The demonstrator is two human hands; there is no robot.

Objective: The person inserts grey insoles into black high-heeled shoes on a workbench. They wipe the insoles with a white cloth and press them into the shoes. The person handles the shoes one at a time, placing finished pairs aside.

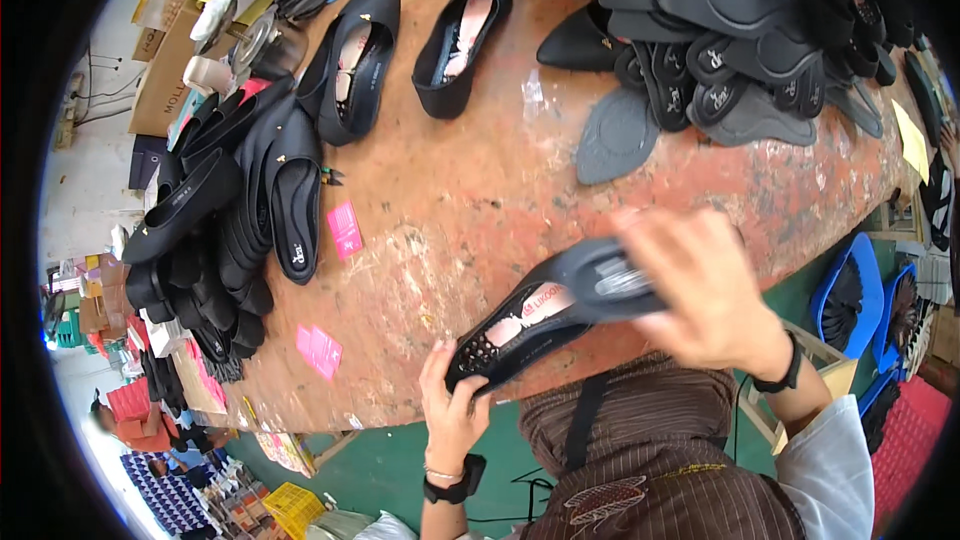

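Over the table's near edge, a black flat shoe (520, 345) lies tilted, with a pale pink lining strip inside. Its near-left end is gripped between the thumb and fingers of my left hand (455, 408). My right hand (705, 290), partly smeared by motion, is closed on a black insole (608, 283) with a pale printed patch, held against the other end of the shoe. How far the insole reaches into the shoe cannot be made out.
A stack of black insoles (735, 5) covers the far right of the worn table (440, 220). Finished-looking black flats (250, 190) pile up on the left, with a single shoe (465, 40) farther back. Pink cards (345, 230) lie nearby. Blue bins (850, 295) stand at the right.
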